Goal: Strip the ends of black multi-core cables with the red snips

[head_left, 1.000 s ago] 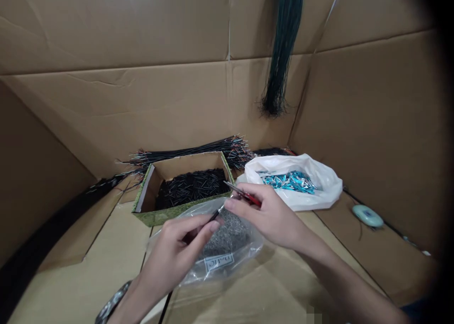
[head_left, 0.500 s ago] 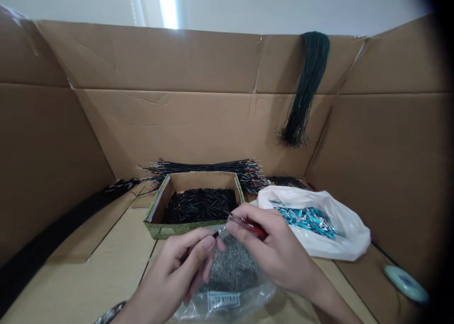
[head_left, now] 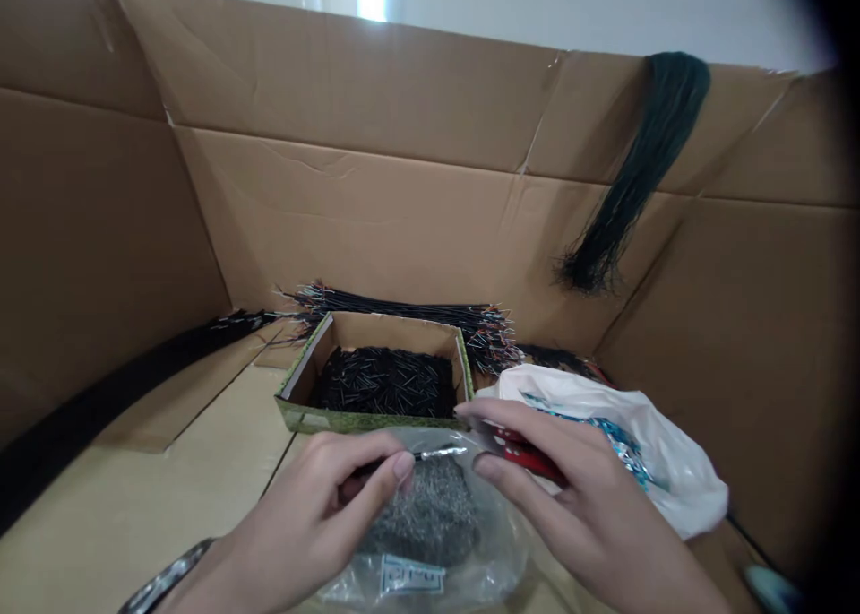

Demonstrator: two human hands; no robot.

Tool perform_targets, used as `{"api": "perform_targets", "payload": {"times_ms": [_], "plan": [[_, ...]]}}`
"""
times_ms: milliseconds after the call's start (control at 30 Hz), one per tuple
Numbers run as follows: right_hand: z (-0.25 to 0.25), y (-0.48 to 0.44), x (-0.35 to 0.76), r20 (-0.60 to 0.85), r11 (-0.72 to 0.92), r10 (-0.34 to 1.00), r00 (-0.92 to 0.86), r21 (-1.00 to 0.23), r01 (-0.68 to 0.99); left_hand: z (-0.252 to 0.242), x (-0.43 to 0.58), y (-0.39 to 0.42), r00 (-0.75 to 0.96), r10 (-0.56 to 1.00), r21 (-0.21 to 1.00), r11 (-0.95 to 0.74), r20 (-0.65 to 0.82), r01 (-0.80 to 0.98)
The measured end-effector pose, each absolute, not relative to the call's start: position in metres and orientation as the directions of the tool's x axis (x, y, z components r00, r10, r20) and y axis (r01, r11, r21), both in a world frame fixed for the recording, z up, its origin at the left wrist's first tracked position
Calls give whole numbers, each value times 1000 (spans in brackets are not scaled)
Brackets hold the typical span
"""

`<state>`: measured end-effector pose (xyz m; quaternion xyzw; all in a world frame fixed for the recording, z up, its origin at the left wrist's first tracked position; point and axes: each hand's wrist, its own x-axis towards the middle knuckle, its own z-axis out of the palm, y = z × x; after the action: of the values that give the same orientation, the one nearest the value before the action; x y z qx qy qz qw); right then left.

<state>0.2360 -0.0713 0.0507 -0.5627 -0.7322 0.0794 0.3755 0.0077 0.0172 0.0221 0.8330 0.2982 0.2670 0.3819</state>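
My left hand (head_left: pixel 329 497) pinches a thin black cable (head_left: pixel 417 457) between thumb and fingers. Past the fingertips, the cable's bare silvery end (head_left: pixel 447 452) points to the right. A red-handled tool (head_left: pixel 528 457) rests in my right hand (head_left: pixel 591 497); its grey metal part is blurred, and I cannot tell its exact kind. The right thumb and forefinger are parted around it, a little to the right of the cable end and apart from it. Under both hands lies a clear plastic bag (head_left: pixel 494 565) full of tangled fine silvery pieces (head_left: pixel 430 515).
A green-edged open box (head_left: pixel 305 417) holds many short black pieces (head_left: pixel 390 381). Behind it lies a cable bundle (head_left: pixel 403 305). At right sits a white bag (head_left: pixel 699 488) with blue shiny pieces (head_left: pixel 622 444). Cardboard walls (head_left: pixel 369 211) surround the table; dark green strands (head_left: pixel 645 166) hang over one.
My right hand with the red-handled tool has moved right, away from the cable end, and its fingers have spread. The silvery end now shows uncovered. The whole view has tilted.
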Motion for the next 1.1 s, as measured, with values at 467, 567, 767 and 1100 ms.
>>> {"api": "perform_targets", "payload": {"times_ms": [467, 567, 767, 1100], "plan": [[47, -91, 230, 414, 331, 883, -220, -218, 918, 26, 5, 17, 799, 586, 658, -657, 137, 368], [46, -92, 230, 422, 322, 883, -204, -227, 919, 25, 4, 16, 802, 581, 655, -661, 140, 365], [45, -91, 228, 399, 301, 900, -177, -274, 913, 28, 6, 17, 798, 580, 635, -681, 165, 364], [45, -90, 229, 315, 268, 936, -155, -356, 895, 29, 7, 15, 773, 588, 615, -707, 237, 349]]}}
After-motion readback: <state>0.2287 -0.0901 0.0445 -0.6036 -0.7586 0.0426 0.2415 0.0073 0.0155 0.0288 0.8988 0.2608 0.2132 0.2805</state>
